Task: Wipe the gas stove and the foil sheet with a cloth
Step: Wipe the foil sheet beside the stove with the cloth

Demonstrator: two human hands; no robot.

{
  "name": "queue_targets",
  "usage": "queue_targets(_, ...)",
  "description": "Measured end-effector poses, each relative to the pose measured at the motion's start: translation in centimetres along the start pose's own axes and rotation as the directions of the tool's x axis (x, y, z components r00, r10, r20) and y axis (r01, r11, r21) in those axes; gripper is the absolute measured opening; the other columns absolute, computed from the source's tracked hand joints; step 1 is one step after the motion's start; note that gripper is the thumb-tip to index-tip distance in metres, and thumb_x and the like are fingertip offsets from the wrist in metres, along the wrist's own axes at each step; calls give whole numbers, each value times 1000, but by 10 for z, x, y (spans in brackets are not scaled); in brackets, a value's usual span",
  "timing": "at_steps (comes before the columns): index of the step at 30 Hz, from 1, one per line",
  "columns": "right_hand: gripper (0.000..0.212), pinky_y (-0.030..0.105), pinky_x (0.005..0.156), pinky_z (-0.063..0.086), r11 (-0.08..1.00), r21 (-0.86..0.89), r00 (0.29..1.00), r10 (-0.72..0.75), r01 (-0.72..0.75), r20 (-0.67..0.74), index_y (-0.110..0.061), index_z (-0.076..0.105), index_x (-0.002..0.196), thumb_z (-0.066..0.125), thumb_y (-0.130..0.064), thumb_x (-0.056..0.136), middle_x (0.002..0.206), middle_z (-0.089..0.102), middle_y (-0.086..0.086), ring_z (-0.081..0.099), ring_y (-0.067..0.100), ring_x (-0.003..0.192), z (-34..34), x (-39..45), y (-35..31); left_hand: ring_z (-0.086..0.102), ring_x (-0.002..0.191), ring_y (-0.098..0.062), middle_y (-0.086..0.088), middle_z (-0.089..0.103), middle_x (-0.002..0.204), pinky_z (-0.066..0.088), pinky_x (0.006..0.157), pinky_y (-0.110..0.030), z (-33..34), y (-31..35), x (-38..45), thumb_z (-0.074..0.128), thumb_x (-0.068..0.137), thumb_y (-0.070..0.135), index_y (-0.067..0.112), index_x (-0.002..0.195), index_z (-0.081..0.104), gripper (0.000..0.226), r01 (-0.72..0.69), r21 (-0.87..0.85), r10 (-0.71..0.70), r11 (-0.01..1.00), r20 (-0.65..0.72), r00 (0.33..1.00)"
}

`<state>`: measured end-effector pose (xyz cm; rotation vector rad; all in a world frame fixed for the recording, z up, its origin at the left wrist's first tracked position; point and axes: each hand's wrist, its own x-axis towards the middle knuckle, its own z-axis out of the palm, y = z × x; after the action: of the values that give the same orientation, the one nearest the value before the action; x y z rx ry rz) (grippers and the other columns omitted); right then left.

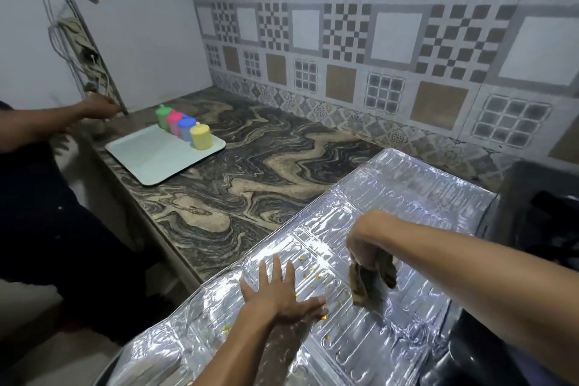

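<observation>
No readable text, label, brand or number shows anywhere in this view; every visible surface is unmarked.

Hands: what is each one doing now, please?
Left hand: open, pressed flat on the foil sheet.
Right hand: gripping the cloth.

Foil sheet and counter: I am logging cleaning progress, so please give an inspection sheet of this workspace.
Surface: marbled counter, partly covered by the foil sheet.
Job's things: brown cloth hanging onto the foil; yellow crumbs on it; stove at right, dark and unclear.
Clutter: tray with four coloured containers.
Hands: left hand flat on the foil; right hand gripping the cloth.
Cables: white wires on the left wall.
Surroundings: patterned tiles; another person at left.
</observation>
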<state>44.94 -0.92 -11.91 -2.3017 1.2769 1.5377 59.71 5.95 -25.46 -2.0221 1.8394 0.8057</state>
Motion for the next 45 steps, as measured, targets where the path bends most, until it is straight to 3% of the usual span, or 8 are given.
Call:
queue_targets(4,14,23,56,43,1000,28,999,6,-7,37,-11,60,92,48,-17,94,72,49,0,48,14,59,-8,-7,2,-26,143,-33,-3,-30,155,-8,106,-72,-4,5,0,35,74,86,25,152,-13,111,6,0,-6,1000,-6,1000)
queue_targets(11,38,36,79,46,993,115,880,42,14,-473,-14,58,125,55,-12,88,127,59,8,57,29,113,-21,15,-5,-26,143,-34,-5,-30,155,-5,107,-72,-6,14,5,29,77,85,24,151,-15,106,8,43,-9,999,14,1000)
queue_targets(19,38,29,97,41,1000,-9,989,5,-6,-146,-10,52,131,53,-19,93,102,58,8,50,24,104,8,-7,-23,-24,143,-32,-2,-32,154,-6,107,-71,-6,12,4,29,80,83,25,151,-15,102,5,45,-5,999,4,1000)
queue_targets(21,38,28,97,40,999,-33,993,6,-10,-117,-11,52,131,53,-20,94,126,54,8,50,23,106,12,-19,-21,-22,144,-33,-4,-28,156,-5,107,-72,-6,12,4,28,82,81,24,152,-11,99,-12,8,13,1000,-29,999)
queue_targets(30,30,20,51,33,992,50,993,116,-114,-22,-14,40,66,47,-14,95,69,34,1,33,10,56,20,-32,-28,-15,147,-23,-4,-20,159,-6,113,-62,25,-36,-41,26,88,71,20,154,-7,89,-181,47,187,982,-252,949)
queue_targets(36,34,25,78,38,993,13,986,120,-119,-115,-13,56,124,52,-19,90,102,50,5,45,16,88,25,-21,-38,-19,146,-28,-2,-23,157,-9,113,-62,38,-48,-50,21,88,74,25,153,-9,87,-154,94,168,984,-171,971)
queue_targets(41,27,24,62,44,968,216,989,139,-125,-52,-14,62,112,57,-27,89,77,56,0,53,17,71,30,-16,-25,-19,145,-30,-4,-25,156,-9,111,-65,36,-44,-45,19,85,77,25,152,-13,91,-130,134,149,982,-142,979)
queue_targets(45,39,28,62,56,847,529,997,75,-55,-16,-8,65,113,64,-29,81,107,71,15,67,24,80,8,-4,13,-20,145,-29,-4,-27,156,-9,110,-65,29,-37,-42,21,84,78,25,152,-15,93,-133,130,147,982,-101,984)
